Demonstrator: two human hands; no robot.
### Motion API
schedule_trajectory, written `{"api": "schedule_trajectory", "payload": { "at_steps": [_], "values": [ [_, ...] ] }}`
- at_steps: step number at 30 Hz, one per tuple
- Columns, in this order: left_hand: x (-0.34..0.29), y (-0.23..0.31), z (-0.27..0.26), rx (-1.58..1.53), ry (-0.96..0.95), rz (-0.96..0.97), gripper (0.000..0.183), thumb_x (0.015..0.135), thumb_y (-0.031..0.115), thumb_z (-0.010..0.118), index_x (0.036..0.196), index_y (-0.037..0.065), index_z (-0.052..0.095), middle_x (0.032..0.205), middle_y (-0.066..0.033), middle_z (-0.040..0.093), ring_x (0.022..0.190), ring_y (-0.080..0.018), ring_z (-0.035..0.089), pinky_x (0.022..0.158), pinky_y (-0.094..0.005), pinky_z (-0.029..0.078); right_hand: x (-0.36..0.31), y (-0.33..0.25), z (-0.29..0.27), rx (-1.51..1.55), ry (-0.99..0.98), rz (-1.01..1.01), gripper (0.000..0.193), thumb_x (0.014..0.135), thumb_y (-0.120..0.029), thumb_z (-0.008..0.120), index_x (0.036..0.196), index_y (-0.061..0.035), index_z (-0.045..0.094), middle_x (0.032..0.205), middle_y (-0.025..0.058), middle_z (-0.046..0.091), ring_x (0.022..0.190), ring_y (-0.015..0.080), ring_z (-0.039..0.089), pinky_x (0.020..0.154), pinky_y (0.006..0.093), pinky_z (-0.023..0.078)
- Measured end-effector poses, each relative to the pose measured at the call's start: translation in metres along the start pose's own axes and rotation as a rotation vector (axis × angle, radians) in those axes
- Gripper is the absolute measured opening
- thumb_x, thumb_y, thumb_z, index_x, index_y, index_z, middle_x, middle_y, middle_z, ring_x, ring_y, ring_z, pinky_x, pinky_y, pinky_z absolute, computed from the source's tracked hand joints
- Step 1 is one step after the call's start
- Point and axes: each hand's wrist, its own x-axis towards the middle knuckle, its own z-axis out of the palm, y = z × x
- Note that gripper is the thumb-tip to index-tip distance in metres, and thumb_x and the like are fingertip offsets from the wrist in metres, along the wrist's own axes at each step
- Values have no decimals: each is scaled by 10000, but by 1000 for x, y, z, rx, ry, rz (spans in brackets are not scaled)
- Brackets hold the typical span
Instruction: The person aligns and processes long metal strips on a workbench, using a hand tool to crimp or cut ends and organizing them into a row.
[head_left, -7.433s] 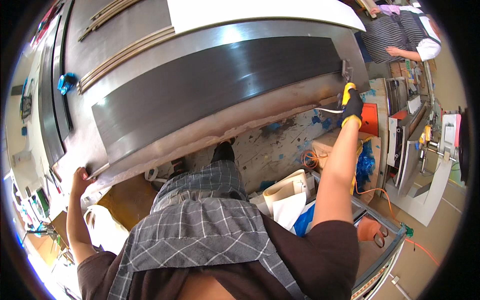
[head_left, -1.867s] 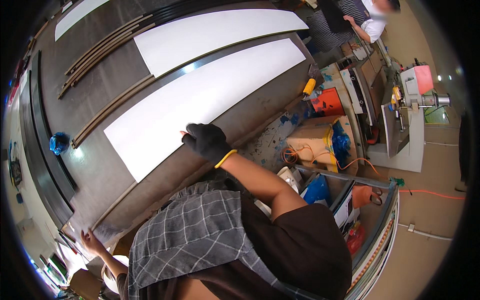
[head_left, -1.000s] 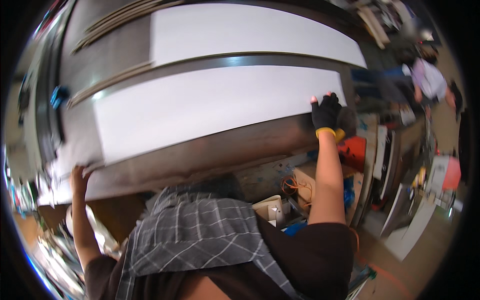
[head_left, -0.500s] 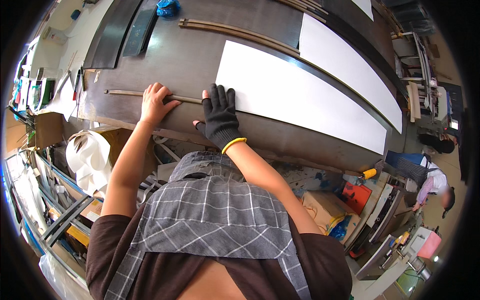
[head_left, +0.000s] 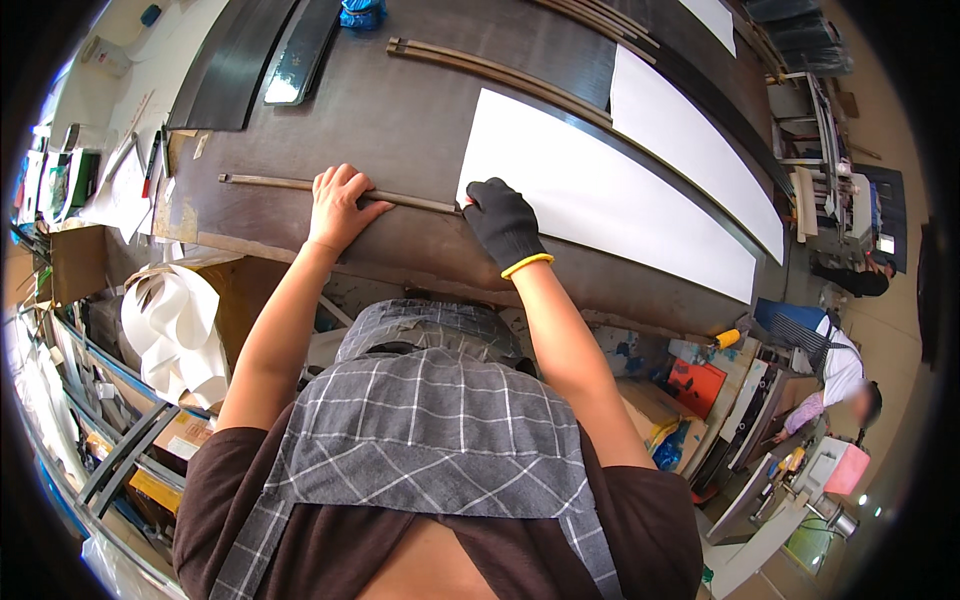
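Bare left hand (head_left: 338,207) lies fingers-down, grasping nothing, on a thin rod (head_left: 300,185) along the near part of the dark table (head_left: 400,110), while the black-gloved right hand (head_left: 503,221) presses loosely curled upon the white sheet's (head_left: 600,200) near corner.

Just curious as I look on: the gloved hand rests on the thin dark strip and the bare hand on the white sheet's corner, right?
Not quite: it is the other way round. In the head view the bare left hand lies on the thin dark strip, and the gloved right hand rests at the white sheet's corner.
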Motion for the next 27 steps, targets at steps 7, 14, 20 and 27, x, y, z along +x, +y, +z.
{"api": "schedule_trajectory", "payload": {
  "at_steps": [7, 14, 20, 27],
  "values": [
    [-16, -15, -28, -13, -13, 19, 327, 628, 272, 828, 785, 81, 614, 807, -63, 530, 862, -295, 526, 776, -413, 402, -69, 164, -43, 48, 606, 710, 299, 922, -285, 497, 1097, -75, 618, 1062, 207, 648, 981, 409, 617, 835, 454, 500],
    [-52, -70, -60, 133, -35, -50, 366, 657, 201, 819, 940, 61, 634, 969, -108, 594, 964, -336, 548, 847, -443, 446, -416, 354, -227, -699, 687, 1659, 447, 846, -472, 622, 978, -52, 699, 965, 134, 701, 828, 249, 686, 686, 374, 554],
    [8, 120, 30, -87, -62, 108, 376, 744, 229, 764, 1064, 70, 646, 1120, -117, 629, 1147, -341, 529, 998, -471, 388, -335, 348, -116, 507, 1080, 765, 417, 881, -285, 620, 1202, -39, 519, 1110, 94, 583, 1008, 248, 585, 871, 357, 495],
    [78, 362, 167, -664, -701, 403, 416, 996, 405, 410, 1096, 107, 684, 1361, -136, 510, 1413, -357, 276, 1145, -579, 94, -189, 205, -73, 89, 689, 524, 717, 730, -460, 738, 1244, -19, 503, 1221, 238, 532, 1121, 433, 504, 894, 537, 408]
  ]
}}
